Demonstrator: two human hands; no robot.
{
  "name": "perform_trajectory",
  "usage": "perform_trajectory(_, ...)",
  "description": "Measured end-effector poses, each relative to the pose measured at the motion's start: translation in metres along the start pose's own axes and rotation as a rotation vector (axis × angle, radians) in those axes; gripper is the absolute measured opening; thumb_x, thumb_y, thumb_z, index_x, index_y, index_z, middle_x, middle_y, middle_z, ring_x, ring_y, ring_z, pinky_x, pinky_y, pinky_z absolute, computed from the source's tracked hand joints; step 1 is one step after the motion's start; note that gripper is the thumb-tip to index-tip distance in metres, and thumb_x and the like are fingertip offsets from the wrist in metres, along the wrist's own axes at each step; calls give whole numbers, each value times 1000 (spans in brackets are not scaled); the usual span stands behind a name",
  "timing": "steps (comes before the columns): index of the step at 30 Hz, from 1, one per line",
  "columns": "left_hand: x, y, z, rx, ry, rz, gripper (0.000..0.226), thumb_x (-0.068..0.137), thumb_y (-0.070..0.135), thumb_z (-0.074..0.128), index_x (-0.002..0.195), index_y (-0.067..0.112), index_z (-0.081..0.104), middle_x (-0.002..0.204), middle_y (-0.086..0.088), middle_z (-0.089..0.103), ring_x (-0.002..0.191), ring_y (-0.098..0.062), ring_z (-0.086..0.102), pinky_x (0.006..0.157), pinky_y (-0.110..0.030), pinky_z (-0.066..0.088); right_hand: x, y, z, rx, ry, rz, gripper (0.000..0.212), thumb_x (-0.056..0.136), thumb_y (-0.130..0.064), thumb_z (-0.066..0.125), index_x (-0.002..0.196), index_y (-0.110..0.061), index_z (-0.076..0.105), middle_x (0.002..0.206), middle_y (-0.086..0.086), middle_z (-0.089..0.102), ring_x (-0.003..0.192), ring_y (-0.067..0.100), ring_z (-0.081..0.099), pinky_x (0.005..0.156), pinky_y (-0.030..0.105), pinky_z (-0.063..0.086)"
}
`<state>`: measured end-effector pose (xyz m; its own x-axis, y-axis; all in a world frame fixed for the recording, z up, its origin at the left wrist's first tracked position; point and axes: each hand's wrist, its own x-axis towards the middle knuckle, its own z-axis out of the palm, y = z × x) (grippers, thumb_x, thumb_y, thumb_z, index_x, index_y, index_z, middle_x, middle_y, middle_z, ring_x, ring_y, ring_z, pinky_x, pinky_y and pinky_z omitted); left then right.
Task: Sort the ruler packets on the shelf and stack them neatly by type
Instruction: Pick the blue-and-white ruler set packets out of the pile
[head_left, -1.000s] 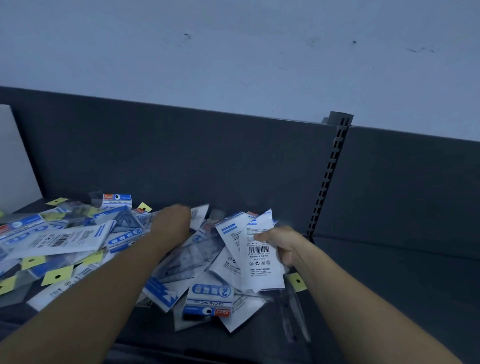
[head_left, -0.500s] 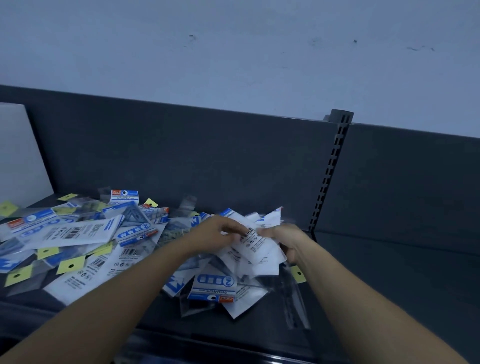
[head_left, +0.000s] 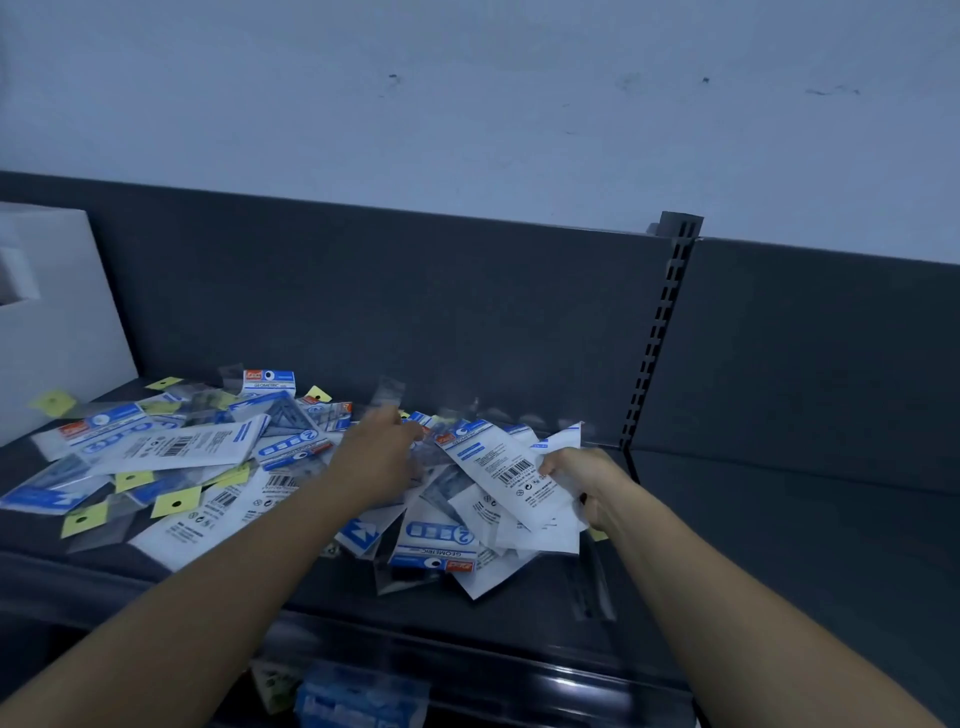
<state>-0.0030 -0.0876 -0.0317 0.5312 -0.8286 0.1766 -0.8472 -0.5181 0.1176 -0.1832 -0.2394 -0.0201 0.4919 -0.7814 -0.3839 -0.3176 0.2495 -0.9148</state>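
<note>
**Match and Stack Neatly**

Pull only matching packets from the messy pile (head_left: 176, 448) on the shelf (head_left: 779, 551). Line up the edges before stacking. Right hand (head_left: 579, 486) at 3 o'clock of the pile, fingers pinching a bunch of white packets (head_left: 511, 475), arm stretched forward. Left hand (head_left: 379, 457) reaching toward 12 o'clock over the pile; too blurry to tell its fingers.

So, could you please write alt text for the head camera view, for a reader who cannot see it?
A person's right hand grips a bunch of white packets over a loose pile of ruler packets on a dark shelf, while the left hand reaches into the pile. A white box stands at the left end.
</note>
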Motion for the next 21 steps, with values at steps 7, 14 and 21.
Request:
perform_trajectory(7, -26, 25, -21, 126, -454, -54, 108, 53, 86, 62, 138, 23, 41, 142, -7, 38, 130, -26, 40, 102, -39, 40, -16, 1, 1, 85, 22, 3, 13, 85, 11, 50, 93, 2, 56, 73, 17, 60, 36, 22, 60, 33, 22, 45)
perform_trajectory(14, -29, 19, -9, 64, -311, -28, 63, 75, 51, 74, 124, 18, 51, 125, -3, 52, 113, -22, 52, 92, -35, 46, -28, 4, -4, 109, 9, 5, 17, 87, 10, 51, 100, 1, 56, 72, 14, 58, 36, 20, 59, 29, 14, 36)
perform_trajectory(21, -38, 14, -1, 147, -12, 3, 20, 89, 14, 53, 104, 22, 64, 113, -3, 63, 106, -24, 59, 77, -32, 45, -27, 10, -10, 111, -4, -13, 19, 85, 10, 51, 102, 2, 56, 72, 16, 60, 47, 24, 60, 31, 20, 42)
